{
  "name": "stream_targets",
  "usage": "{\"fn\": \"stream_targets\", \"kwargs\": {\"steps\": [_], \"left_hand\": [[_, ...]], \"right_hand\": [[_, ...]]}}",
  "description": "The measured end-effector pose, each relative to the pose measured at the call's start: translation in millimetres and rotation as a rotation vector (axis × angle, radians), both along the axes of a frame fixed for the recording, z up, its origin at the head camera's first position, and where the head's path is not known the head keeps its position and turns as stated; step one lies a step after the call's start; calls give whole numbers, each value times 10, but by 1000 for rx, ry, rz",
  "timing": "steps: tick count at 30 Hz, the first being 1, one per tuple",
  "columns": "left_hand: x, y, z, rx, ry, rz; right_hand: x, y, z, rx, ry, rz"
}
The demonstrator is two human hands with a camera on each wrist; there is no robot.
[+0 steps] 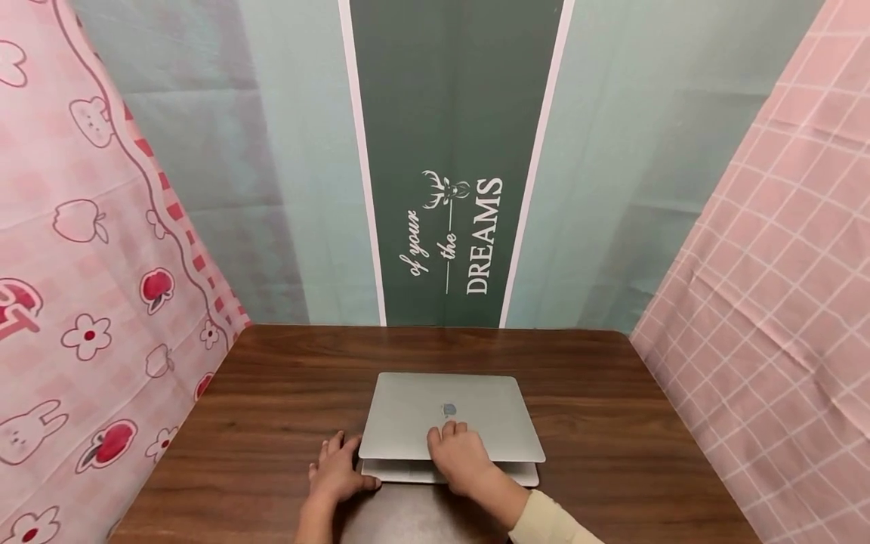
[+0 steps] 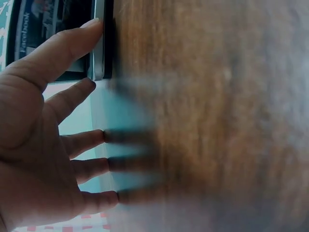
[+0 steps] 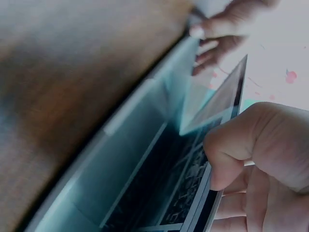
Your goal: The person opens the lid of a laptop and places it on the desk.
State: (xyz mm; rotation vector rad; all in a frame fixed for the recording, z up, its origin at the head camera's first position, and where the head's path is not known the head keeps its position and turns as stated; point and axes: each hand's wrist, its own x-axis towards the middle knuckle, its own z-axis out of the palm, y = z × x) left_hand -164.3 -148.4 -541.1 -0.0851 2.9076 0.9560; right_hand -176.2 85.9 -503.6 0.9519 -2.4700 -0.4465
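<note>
A silver laptop (image 1: pixel 408 415) lies on the wooden table with its lid partly raised, leaving a gap above the base (image 1: pixel 394 474). My right hand (image 1: pixel 462 457) pinches the middle of the lid's front edge, fingers on top and thumb underneath. Below that thumb, the right wrist view shows the dark keyboard (image 3: pixel 178 193). My left hand (image 1: pixel 336 472) is at the base's front left corner, its thumb against the edge. In the left wrist view its other fingers are spread, with their tips at the tabletop. Part of a dark screen (image 2: pixel 72 17) shows behind the thumb.
The brown wooden table (image 1: pixel 612 423) has rounded far corners. A green curtain (image 1: pixel 442 113) with printed lettering hangs behind it. Pink patterned cloth (image 1: pixel 88 264) stands along the left side and pink checked cloth (image 1: pixel 768 302) along the right.
</note>
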Motion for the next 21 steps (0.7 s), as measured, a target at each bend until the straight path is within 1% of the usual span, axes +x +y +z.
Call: {"fn": "stream_targets", "kwargs": {"steps": [2, 5, 8, 9, 11, 14, 17, 21], "left_hand": [[5, -7, 6, -2, -2, 8], [-3, -9, 14, -3, -7, 16], [-28, 10, 18, 2, -11, 13], [-38, 19, 18, 4, -7, 6], [-56, 34, 21, 5, 2, -1], [-70, 34, 33, 9, 14, -8], [-70, 16, 56, 12, 18, -8], [-56, 6, 70, -3, 0, -2]], "right_hand": [[-38, 16, 24, -48, 6, 40], [-84, 35, 108, -100, -25, 57], [-120, 59, 224, -99, -55, 33], [-124, 59, 270, -89, -76, 11], [-149, 61, 337, -71, -84, -9], [-183, 39, 409, -48, -116, -38], [-218, 5, 467, -45, -180, -68], [-282, -17, 556, -37, -312, -113]]}}
